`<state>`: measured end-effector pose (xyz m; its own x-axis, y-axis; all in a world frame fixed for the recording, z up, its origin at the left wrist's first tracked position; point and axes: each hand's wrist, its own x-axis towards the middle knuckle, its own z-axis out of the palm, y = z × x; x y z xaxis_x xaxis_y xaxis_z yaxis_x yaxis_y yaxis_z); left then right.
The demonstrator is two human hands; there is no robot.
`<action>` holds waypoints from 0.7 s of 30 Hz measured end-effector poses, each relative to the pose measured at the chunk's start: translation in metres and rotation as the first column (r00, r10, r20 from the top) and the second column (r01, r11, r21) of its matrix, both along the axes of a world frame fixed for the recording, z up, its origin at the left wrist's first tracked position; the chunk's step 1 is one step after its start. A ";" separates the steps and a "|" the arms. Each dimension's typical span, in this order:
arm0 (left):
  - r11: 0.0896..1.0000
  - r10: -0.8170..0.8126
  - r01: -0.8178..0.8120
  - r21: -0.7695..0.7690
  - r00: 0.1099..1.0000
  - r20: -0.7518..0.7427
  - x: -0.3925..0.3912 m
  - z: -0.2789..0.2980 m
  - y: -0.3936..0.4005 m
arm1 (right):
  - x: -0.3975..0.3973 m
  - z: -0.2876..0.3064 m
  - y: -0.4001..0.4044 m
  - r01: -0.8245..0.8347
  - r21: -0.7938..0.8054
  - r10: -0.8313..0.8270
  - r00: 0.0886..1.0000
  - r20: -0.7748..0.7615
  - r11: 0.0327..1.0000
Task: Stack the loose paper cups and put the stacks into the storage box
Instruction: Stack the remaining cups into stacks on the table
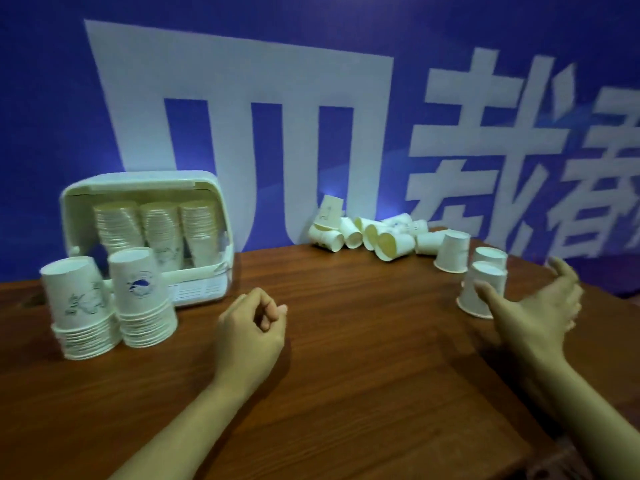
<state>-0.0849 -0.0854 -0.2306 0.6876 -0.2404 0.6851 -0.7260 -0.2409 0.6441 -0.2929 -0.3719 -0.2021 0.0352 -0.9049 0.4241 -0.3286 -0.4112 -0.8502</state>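
A white storage box [207, 285] stands at the back left with three stacks of paper cups [157, 230] inside. Two upside-down cup stacks [110, 306] stand in front of it. A pile of loose cups [367, 233] lies at the table's far edge. Three single cups stand upside down at the right, the nearest [479, 292] just in front of my right hand [540, 310], whose fingers are spread around it without touching. My left hand [251, 327] hovers over the table middle, fingers loosely curled, holding nothing.
The brown wooden table [346, 358] ends at a right edge close behind my right hand. A blue wall with large white characters [242, 116] rises directly behind the table.
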 end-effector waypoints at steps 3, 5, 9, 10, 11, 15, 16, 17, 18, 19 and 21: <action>0.998 -0.039 0.032 -0.047 0.990 -0.135 0.002 -0.003 -0.003 | -0.001 -0.011 -0.038 -0.051 0.211 0.070 0.994 -0.084 0.976; 0.997 -0.054 0.045 -0.058 0.984 -0.169 0.002 -0.002 -0.003 | 0.007 -0.017 -0.047 -0.091 0.246 0.115 0.990 -0.083 0.965; 0.997 -0.082 0.081 -0.013 0.982 -0.171 0.000 0.001 -0.006 | 0.026 -0.017 -0.028 -0.271 0.178 0.289 0.954 -0.081 0.946; 0.994 -0.110 0.112 0.002 0.978 -0.176 0.000 0.001 -0.006 | 0.031 -0.016 -0.017 -0.359 0.160 0.378 0.919 -0.110 0.919; 0.988 -0.149 0.155 0.015 0.970 -0.192 -0.001 0.002 -0.007 | 0.036 -0.016 -0.003 -0.451 0.142 0.469 0.871 -0.146 0.881; 0.924 -0.313 0.365 0.110 0.891 -0.327 0.002 0.000 -0.008 | 0.056 -0.016 0.062 -0.736 0.072 0.728 0.642 -0.242 0.673; 0.902 -0.349 0.412 0.125 0.869 -0.352 0.002 -0.001 -0.008 | 0.061 -0.017 0.076 -0.783 0.070 0.769 0.583 -0.260 0.618; 0.883 -0.380 0.451 0.132 0.850 -0.365 0.002 -0.002 -0.009 | 0.065 -0.016 0.087 -0.821 0.070 0.800 0.528 -0.284 0.566; 0.866 -0.407 0.481 0.135 0.835 -0.370 0.002 -0.003 -0.009 | 0.069 -0.015 0.096 -0.856 0.070 0.828 0.470 -0.307 0.512; 0.852 -0.432 0.506 0.132 0.823 -0.368 0.002 -0.002 -0.008 | 0.072 -0.013 0.103 -0.889 0.075 0.851 0.403 -0.336 0.451; 0.835 -0.471 0.536 0.120 0.811 -0.346 0.002 0.000 -0.007 | 0.078 -0.009 0.111 -0.938 0.109 0.870 0.255 -0.423 0.329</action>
<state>-0.0831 -0.0926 -0.2310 0.5884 -0.7187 0.3705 -0.5684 -0.0417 0.8217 -0.2149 -0.2609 -0.2113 0.9571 -0.1104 0.2681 0.1032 -0.7344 -0.6708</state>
